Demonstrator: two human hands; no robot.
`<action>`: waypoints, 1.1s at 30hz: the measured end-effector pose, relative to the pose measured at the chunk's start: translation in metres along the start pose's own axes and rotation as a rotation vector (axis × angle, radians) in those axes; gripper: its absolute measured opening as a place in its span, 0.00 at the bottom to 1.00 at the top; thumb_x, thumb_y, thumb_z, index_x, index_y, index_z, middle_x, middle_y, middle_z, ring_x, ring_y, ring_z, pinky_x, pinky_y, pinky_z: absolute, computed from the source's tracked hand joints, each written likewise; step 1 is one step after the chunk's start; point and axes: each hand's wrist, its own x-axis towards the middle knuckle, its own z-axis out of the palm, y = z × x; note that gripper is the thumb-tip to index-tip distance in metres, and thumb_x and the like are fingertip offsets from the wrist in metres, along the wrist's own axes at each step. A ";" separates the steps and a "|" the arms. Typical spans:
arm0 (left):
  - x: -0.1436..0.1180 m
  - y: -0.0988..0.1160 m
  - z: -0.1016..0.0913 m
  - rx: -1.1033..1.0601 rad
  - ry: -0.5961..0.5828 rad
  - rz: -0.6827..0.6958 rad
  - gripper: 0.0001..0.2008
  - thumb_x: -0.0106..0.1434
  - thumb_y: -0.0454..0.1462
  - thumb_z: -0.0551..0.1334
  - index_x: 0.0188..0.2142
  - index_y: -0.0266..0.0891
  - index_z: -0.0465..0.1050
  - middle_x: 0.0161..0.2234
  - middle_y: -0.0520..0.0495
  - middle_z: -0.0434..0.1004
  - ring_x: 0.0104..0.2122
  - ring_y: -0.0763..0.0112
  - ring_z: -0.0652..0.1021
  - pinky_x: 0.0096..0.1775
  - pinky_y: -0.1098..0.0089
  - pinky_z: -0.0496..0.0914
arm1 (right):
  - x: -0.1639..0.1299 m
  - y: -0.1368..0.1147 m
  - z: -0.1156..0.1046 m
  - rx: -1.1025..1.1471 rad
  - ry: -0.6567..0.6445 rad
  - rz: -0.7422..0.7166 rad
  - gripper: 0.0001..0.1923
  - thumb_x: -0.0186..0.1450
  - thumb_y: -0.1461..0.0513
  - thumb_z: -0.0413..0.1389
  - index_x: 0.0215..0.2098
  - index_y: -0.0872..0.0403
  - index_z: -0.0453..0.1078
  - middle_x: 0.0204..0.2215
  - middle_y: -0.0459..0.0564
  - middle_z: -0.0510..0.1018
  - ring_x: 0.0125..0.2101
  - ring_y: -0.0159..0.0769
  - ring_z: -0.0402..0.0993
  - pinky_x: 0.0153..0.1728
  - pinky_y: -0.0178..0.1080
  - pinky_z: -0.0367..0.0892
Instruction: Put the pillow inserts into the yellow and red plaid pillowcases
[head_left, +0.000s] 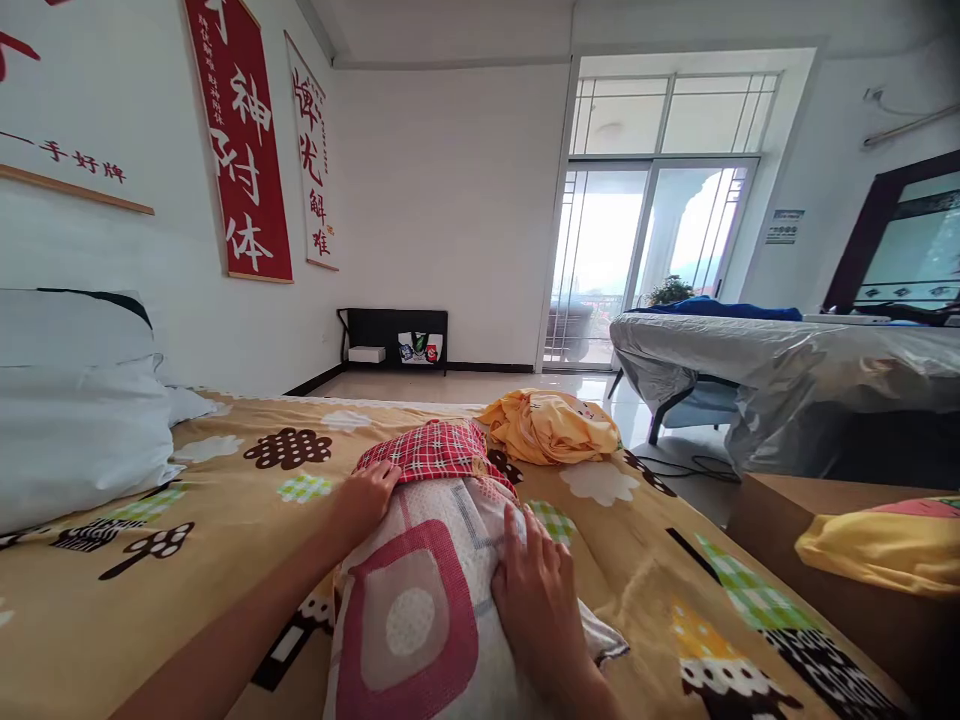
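A stuffed pillow in a white cover with a maroon square pattern lies lengthwise before me on the bed. Red plaid cloth covers its far end; whether it is a separate piece cannot be made out. My left hand rests at the left edge of the plaid cloth, fingers over it and thumb hidden. On the pillow's right side lies my right hand, its fingers spread and slightly bent against the fabric. Beyond the plaid cloth sits a crumpled yellow-orange cloth.
The bed has a patterned tan sheet. White bedding is piled at left. At right, a cardboard box carries a yellow cloth. Behind it stands a plastic-covered table with a chair. A black low shelf stands by the wall.
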 end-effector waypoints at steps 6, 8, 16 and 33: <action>0.027 0.021 0.008 -0.192 -0.008 -0.004 0.14 0.71 0.36 0.48 0.46 0.38 0.71 0.45 0.42 0.77 0.45 0.64 0.77 0.45 0.66 0.70 | -0.064 -0.045 0.010 0.057 0.238 -0.496 0.29 0.67 0.59 0.54 0.65 0.37 0.55 0.59 0.53 0.70 0.58 0.51 0.66 0.49 0.50 0.67; 0.033 0.025 0.008 -0.255 -0.036 0.021 0.15 0.72 0.38 0.48 0.46 0.38 0.71 0.43 0.43 0.79 0.42 0.65 0.79 0.43 0.69 0.70 | -0.067 -0.049 0.015 0.025 0.252 -0.459 0.28 0.66 0.61 0.55 0.63 0.35 0.58 0.59 0.52 0.70 0.58 0.53 0.66 0.50 0.54 0.65; 0.012 0.051 -0.029 -0.323 -0.153 0.246 0.12 0.71 0.37 0.50 0.38 0.40 0.72 0.32 0.48 0.80 0.33 0.68 0.80 0.34 0.75 0.67 | 0.010 -0.012 0.008 0.096 0.232 -0.479 0.24 0.67 0.65 0.50 0.61 0.47 0.65 0.54 0.52 0.75 0.54 0.45 0.68 0.53 0.47 0.59; -0.065 -0.007 0.003 -0.046 -0.204 -0.142 0.16 0.65 0.32 0.50 0.51 0.37 0.68 0.49 0.35 0.73 0.48 0.55 0.76 0.43 0.61 0.72 | -0.036 0.064 0.026 0.166 -0.061 -0.185 0.46 0.56 0.64 0.53 0.71 0.51 0.41 0.68 0.62 0.51 0.66 0.54 0.49 0.58 0.55 0.52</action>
